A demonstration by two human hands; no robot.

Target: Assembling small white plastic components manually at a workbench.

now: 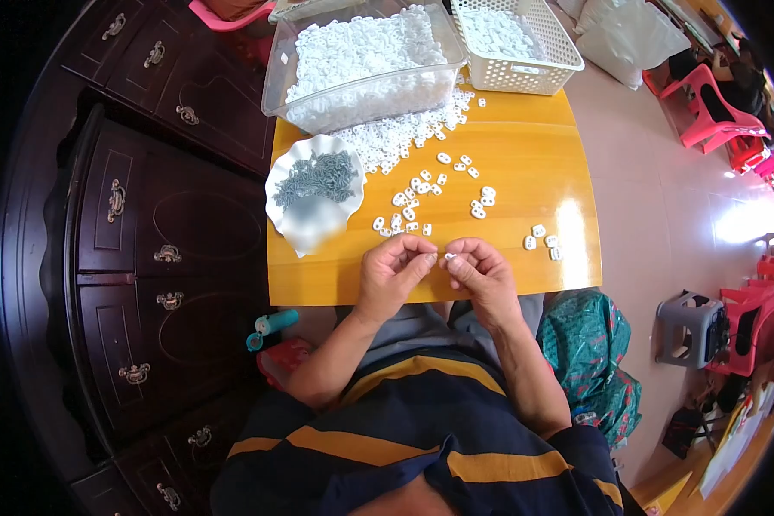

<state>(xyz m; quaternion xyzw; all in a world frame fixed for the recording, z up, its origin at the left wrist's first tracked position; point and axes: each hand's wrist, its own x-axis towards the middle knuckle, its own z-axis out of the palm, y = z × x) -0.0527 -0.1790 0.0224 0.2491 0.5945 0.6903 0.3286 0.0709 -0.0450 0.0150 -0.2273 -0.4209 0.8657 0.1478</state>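
Close together over the near edge of the table, both of my hands have thumb and forefinger pinched. Between the fingers of my right hand (pixel 485 273) shows a small white plastic piece (pixel 449 256). The fingertips of my left hand (pixel 392 273) are closed just beside it; whatever they grip is too small to make out. Beyond my left hand lie several loose white two-holed pieces (pixel 411 203). A white wavy-rimmed plate (pixel 277 179) at the left carries a heap of thin grey parts (pixel 318 176), its near part blurred.
At the back, a clear plastic tub (pixel 361 105) and a cream perforated basket (pixel 525 76) hold many white pieces. More white pieces (pixel 396 138) are heaped before the tub. A small group (pixel 552 242) lies on the right of the yellow table (pixel 525 138). Dark cabinets (pixel 189 215) stand close left.
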